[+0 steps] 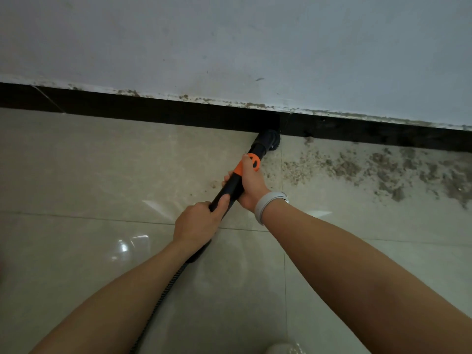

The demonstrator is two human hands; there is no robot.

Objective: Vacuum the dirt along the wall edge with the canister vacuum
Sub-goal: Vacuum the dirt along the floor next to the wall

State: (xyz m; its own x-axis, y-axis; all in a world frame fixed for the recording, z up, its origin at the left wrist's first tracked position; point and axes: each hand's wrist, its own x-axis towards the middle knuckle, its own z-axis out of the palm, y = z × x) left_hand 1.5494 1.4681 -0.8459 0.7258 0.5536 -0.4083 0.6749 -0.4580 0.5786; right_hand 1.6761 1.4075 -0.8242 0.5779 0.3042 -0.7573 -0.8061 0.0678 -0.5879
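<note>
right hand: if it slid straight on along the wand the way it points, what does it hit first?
The right hand would first meet the orange collar its fingers already touch, then the brush nozzle at the black baseboard.

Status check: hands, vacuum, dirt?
Both hands, left and right, shut on wand. Brush head at baseboard. Dirt remains to its right. Nothing blocking.

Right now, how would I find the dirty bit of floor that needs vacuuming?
Follow the black skirting strip under the pale wall to the round black vacuum brush. Just to the right of it lies the grey-brown crumbly dirt patch on the glossy beige floor tiles. It alone looks gritty and dull; the other tiles shine.
</note>
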